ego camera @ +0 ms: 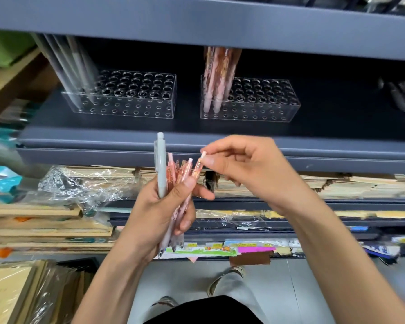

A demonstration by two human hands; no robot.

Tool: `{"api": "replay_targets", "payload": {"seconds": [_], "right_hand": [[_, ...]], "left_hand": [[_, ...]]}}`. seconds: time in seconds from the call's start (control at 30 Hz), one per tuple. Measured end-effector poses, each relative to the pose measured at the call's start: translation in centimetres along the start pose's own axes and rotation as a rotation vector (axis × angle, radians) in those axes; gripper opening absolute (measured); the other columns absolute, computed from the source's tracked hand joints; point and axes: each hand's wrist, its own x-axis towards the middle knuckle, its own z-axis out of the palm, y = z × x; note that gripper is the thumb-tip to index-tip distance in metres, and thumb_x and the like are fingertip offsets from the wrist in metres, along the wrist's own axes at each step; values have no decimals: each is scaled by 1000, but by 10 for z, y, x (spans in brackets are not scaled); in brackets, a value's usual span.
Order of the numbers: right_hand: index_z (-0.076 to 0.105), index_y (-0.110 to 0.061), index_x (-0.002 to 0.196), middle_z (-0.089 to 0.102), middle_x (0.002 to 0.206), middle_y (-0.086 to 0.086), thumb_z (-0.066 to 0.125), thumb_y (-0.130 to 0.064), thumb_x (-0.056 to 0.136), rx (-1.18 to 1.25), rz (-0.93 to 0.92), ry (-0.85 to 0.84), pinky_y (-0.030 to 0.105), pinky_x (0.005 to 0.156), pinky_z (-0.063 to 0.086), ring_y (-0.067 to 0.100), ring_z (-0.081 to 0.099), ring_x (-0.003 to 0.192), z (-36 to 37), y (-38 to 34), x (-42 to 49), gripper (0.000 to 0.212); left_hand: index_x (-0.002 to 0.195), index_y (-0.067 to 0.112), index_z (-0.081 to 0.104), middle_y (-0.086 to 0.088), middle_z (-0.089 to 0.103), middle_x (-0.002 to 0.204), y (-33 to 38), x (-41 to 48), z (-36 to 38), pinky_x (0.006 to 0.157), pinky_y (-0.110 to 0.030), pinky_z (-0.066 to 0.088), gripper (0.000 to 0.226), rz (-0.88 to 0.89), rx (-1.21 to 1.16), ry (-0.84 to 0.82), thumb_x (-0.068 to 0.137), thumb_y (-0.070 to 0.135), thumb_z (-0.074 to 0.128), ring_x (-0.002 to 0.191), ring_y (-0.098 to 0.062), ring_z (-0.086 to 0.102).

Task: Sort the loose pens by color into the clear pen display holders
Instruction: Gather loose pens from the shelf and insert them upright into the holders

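I log, item by item:
- Left clear holder (124,94), above and left of my left hand, with stored grey pens (73,66) at its left end.
- Left hand (159,213), gripping a bundle of one grey pen (161,164) and several pink pens (180,174).
- Right hand (250,169), pinching the rightmost pink pen (199,167) by its top.
- Right clear holder (255,101), above that hand, with stored pink pens (216,76).

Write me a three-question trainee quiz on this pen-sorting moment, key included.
1. True or false: the bundle gripped by the left hand holds only pink pens.
2. The right hand pinches: a) a holder, b) a pink pen, c) nothing.
3. What colour are the pens standing in the left holder?
Key: 1 false, a grey pen is among them; 2 b; 3 grey.
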Motion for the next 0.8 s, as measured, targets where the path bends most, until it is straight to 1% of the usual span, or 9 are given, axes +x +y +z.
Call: {"api": "replay_targets", "payload": {"seconds": [0.13, 0.2, 0.3, 0.4, 0.5, 0.57, 0.67, 0.77, 0.8], "right_hand": [[71, 4, 96, 67, 75, 1, 72, -4, 81, 136, 17, 32, 8, 53, 41, -1, 54, 55, 4, 8, -8, 18], [71, 2, 95, 68, 75, 2, 72, -4, 81, 156, 15, 62, 12, 55, 44, 2, 57, 59, 2, 10, -9, 15], [71, -3, 92, 72, 76, 5, 69, -1, 83, 200, -14, 161, 21, 59, 50, 13, 62, 64, -9, 8, -9, 9], [70, -5, 90, 73, 79, 9, 64, 4, 84, 269, -124, 360, 26, 66, 55, 22, 69, 73, -30, -1, -2, 13], [70, -11, 86, 73, 80, 4, 63, 1, 81, 274, -265, 599, 32, 71, 57, 26, 71, 79, -53, -14, 10, 15], [69, -11, 84, 73, 80, 3, 60, -2, 76, 218, -348, 729, 39, 75, 58, 28, 71, 81, -63, -22, 18, 15], [69, -7, 87, 74, 81, 1, 64, -5, 73, 81, -433, 884, 41, 79, 58, 21, 70, 80, -68, -25, 29, 15], [68, -24, 83, 70, 74, -16, 66, -9, 76, -37, -475, 926, 25, 71, 54, 4, 66, 74, -63, -24, 38, 16], [65, -30, 78, 69, 72, -18, 67, -12, 76, -75, -476, 925, 25, 69, 53, 2, 65, 72, -61, -24, 41, 19]], "left_hand": [[86, 5, 72, -5, 55, 46, -2, 2, 4, 31, -22, 36, 33, -5, 7, -30, 86, 38, 68, 30, -15, 40], [86, 4, 71, -5, 57, 47, -4, 5, 5, 31, -20, 36, 34, -8, -5, -38, 86, 38, 68, 29, -16, 40], [82, 10, 73, -12, 47, 45, -7, 9, 7, 33, -20, 35, 37, -34, -10, -31, 85, 47, 64, 30, -16, 35], [76, 10, 67, -13, 44, 53, -9, 11, 6, 33, -17, 31, 35, -32, -41, -32, 85, 44, 66, 32, -12, 32], [80, -3, 49, -1, 41, 54, -9, 13, 5, 33, -16, 29, 52, -52, -114, 9, 84, 44, 71, 33, -10, 29], [80, 0, 47, 0, 36, 55, -7, 14, 6, 34, -15, 26, 54, -56, -154, 32, 84, 49, 68, 34, -10, 27], [66, 19, 54, -5, 29, 53, 0, 18, 8, 34, -15, 18, 38, -45, -201, 13, 92, 47, 51, 32, -11, 22], [74, 14, 52, -4, 36, 52, 1, 18, 3, 33, -17, 24, 30, -9, -183, 20, 93, 37, 47, 33, -12, 26], [80, 10, 49, -3, 40, 53, 1, 18, 1, 32, -17, 28, 28, 1, -177, 25, 93, 34, 48, 33, -12, 29]]}}
